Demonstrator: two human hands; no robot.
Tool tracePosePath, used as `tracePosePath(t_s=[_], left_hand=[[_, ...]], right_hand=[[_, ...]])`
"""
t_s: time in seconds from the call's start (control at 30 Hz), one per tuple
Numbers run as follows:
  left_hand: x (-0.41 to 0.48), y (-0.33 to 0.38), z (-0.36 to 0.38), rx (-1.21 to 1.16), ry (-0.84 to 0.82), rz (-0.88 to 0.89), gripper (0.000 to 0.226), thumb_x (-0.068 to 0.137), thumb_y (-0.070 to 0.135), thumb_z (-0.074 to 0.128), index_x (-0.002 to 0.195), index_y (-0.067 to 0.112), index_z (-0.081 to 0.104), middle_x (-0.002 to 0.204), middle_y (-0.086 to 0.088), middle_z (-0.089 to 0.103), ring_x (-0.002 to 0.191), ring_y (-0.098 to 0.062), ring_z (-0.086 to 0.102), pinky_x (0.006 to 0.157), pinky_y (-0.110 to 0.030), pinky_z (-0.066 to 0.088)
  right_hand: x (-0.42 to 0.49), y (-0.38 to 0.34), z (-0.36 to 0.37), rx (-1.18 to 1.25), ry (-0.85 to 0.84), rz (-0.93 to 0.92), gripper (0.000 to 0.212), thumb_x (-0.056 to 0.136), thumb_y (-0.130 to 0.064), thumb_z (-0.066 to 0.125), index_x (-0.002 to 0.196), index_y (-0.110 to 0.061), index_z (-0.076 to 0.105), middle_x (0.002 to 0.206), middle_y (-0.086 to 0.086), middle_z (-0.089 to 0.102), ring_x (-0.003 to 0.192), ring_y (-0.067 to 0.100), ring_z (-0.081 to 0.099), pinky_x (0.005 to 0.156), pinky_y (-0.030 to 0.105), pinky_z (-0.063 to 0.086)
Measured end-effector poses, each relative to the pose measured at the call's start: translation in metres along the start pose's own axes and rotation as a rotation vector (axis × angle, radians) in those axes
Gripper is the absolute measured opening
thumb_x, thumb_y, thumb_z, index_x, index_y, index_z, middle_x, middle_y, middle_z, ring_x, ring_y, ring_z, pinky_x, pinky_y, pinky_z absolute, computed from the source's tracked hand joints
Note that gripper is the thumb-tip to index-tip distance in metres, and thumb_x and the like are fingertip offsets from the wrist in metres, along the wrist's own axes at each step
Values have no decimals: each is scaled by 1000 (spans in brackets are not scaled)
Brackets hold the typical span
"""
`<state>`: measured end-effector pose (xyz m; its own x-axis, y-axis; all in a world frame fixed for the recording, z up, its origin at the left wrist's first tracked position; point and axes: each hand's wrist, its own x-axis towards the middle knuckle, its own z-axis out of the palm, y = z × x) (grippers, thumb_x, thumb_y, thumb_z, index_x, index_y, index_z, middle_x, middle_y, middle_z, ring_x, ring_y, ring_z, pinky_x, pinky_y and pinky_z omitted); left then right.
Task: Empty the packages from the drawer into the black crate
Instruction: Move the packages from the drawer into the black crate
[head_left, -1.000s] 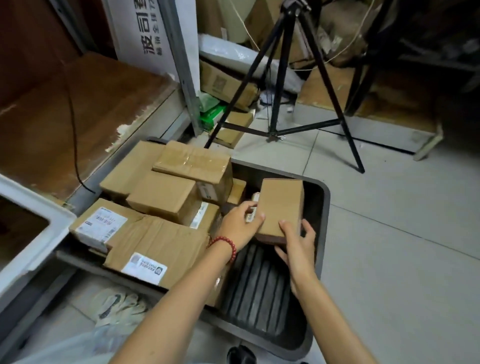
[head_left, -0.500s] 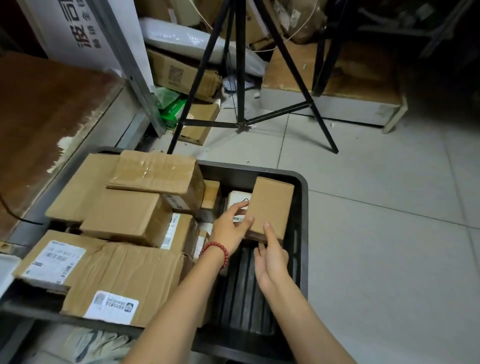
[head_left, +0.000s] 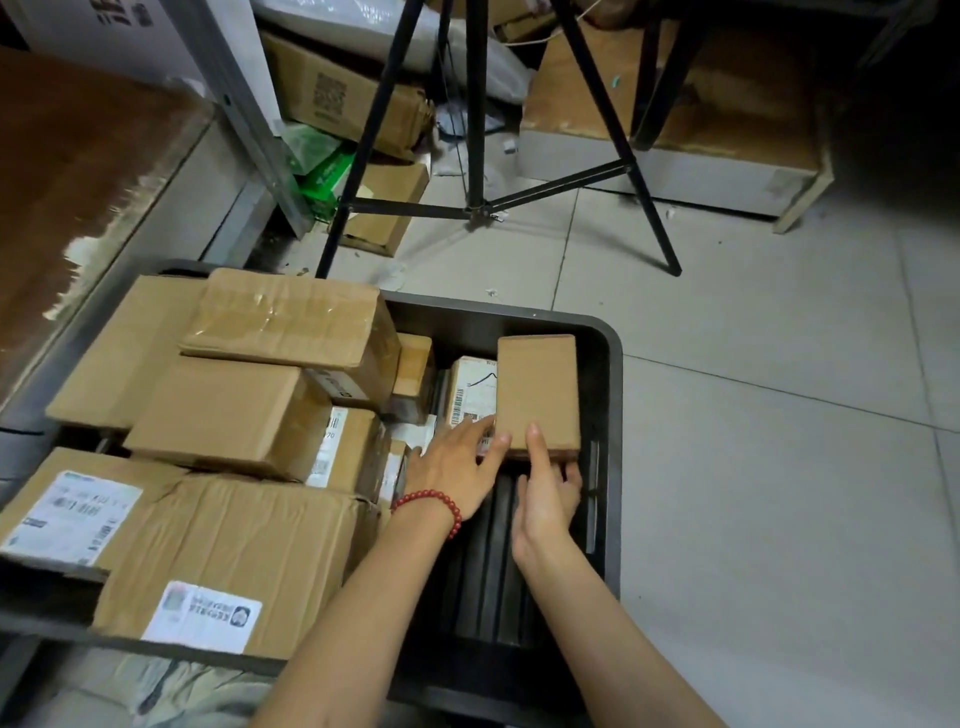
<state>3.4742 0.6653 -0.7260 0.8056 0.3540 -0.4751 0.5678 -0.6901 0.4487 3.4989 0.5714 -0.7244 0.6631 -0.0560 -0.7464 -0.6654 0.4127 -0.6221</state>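
A black crate (head_left: 614, 415) sits on the tiled floor, its left part piled with cardboard packages (head_left: 234, 415). A small plain brown box (head_left: 537, 395) lies in the crate's far right corner, partly over a white-labelled package (head_left: 470, 395). My right hand (head_left: 545, 499) holds the brown box's near edge, with the thumb on top and the fingers curled beneath. My left hand (head_left: 452, 467), wearing a red bead bracelet, lies with straight fingers against the box's near left corner and the labelled package. The crate's ribbed bottom shows under my wrists. No drawer is in view.
A black tripod (head_left: 475, 104) stands just beyond the crate. More cartons (head_left: 337, 98) and a green packet lie behind it. A brown wooden shelf (head_left: 78, 182) runs along the left. Grey tiled floor (head_left: 779, 467) spreads to the right. Gloves (head_left: 171, 686) lie near the crate's front left.
The small brown box has gone down and away from me into the crate's far right corner. Both hands followed it. My left fingers have straightened along its edge.
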Motion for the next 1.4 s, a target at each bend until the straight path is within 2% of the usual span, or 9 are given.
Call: tracePosePath(t_s=[0.17, 0.3, 0.4, 0.53, 0.63, 0.77, 0.9, 1.03, 1.4], left_hand=[[2, 5, -1, 79, -147, -62, 61, 94, 66, 11, 150, 43, 15, 160, 6, 15, 148, -23, 7, 116, -56, 12], [2, 7, -5, 156, -187, -80, 64, 91, 69, 5, 150, 45, 10, 161, 6, 8, 148, -24, 4, 116, -58, 5], [3, 6, -9, 124, -183, -87, 62, 93, 67, 5, 150, 45, 14, 161, 8, 12, 148, -23, 9, 114, -56, 9], [5, 2, -11, 157, -168, -86, 65, 91, 69, 3, 148, 44, 22, 160, 8, 15, 147, -22, 13, 114, -60, 8], [3, 2, -10, 203, -168, -84, 68, 90, 70, 0, 147, 44, 26, 161, 7, 13, 148, -22, 10, 114, -60, 6], [2, 4, -8, 184, -183, -105, 71, 89, 72, 1, 147, 43, 28, 161, 8, 9, 148, -19, 7, 114, -58, 6], [1, 1, -12, 178, -180, -103, 62, 94, 63, 5, 148, 40, 28, 161, 10, 8, 148, -16, 7, 116, -55, 7], [1, -1, -10, 169, -167, -96, 61, 94, 63, 7, 147, 42, 29, 161, 10, 9, 148, -16, 6, 116, -55, 7], [-8, -15, -3, 398, -169, -32, 77, 86, 76, 6, 152, 37, 5, 161, 7, -4, 148, -16, 1, 117, -54, 4]], right_hand=[[-18, 6, -2, -275, -6, -77, 79, 90, -26, 67, 153, -15, 21, 155, 6, 35, 141, 17, 36, 112, 32, 31], [-39, 10, -17, -880, -13, -384, 66, 97, -20, 56, 151, -8, 21, 155, 7, 27, 142, 20, 31, 109, 24, 28], [-38, 5, -25, -1063, -29, -620, 57, 97, -13, 53, 148, -10, 26, 150, 5, 27, 140, 16, 30, 105, 17, 23], [-29, -1, -26, -1305, -64, -713, 56, 100, -17, 48, 151, -21, 26, 145, 7, 24, 135, 16, 28, 105, 20, 26], [-28, -2, -27, -1350, -26, -811, 51, 99, -16, 49, 148, -19, 36, 147, 12, 24, 136, 22, 26, 109, 36, 38], [-18, -17, -11, -1278, -40, -964, 49, 98, -20, 52, 145, -15, 43, 152, 13, 25, 137, 22, 21, 111, 34, 29], [-1, -31, 17, -1362, -109, -894, 56, 97, -29, 52, 149, -18, 35, 159, 11, 13, 144, 25, 8, 117, 36, 15], [11, -42, 38, -1478, -102, -759, 62, 93, -37, 57, 149, -23, 33, 161, 2, 5, 145, 27, 5, 115, 50, 24], [24, -50, 39, -1486, -105, -731, 60, 86, -28, 63, 142, -29, 42, 158, -6, 15, 139, 31, 15, 106, 49, 33]])
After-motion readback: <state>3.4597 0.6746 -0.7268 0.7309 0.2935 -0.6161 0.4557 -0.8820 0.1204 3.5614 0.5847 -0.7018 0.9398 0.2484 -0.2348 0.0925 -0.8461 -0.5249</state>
